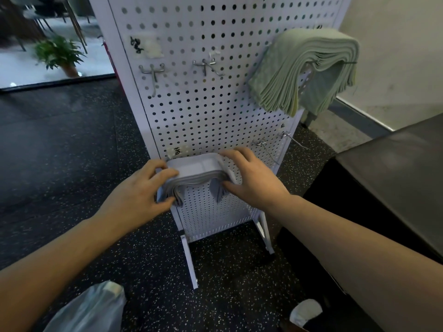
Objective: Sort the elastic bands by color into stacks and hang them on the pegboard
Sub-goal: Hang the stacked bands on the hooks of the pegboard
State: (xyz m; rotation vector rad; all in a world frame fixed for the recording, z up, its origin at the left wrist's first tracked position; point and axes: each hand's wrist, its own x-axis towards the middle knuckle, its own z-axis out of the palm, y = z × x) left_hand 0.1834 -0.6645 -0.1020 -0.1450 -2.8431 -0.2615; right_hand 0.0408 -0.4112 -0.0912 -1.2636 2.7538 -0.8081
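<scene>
Low on the white pegboard (pixel 211 97), near its bottom edge: a pale grey stack of bands (pixel 196 174), draped over something, both ends drooping down. Left hand (pixel 141 190) curled round the left end of that stack, thumb under, fingers on top. Right hand (pixel 249 178) on the right end, fingers bent over the top, thumb pushed against the hanging side. Both holding on, neither spread wide.

Higher up, by the right edge of the pegboard: a green stack of bands (pixel 306 68) already hanging on a hook, drooping down on both sides.

Soft and floppy, by the look. Light too, probably. Many thin layers, so likely to slide apart and slip off. Best held at both ends, as now, squeezed a little to keep the layers together.

Empty metal hooks (pixel 153 73) on the upper left of the pegboard, more empty hooks (pixel 263 143) low on the right.

Hook under the grey stack: hidden, so no telling whether the stack sits fully on it. Small paper labels (pixel 177 150) on the pegboard, writing too blurry to read. Plastic bag (pixel 88 307) on the floor, cut off at the bottom, insides not clear. Dark table (pixel 395 164) at the right, only partly seen.
</scene>
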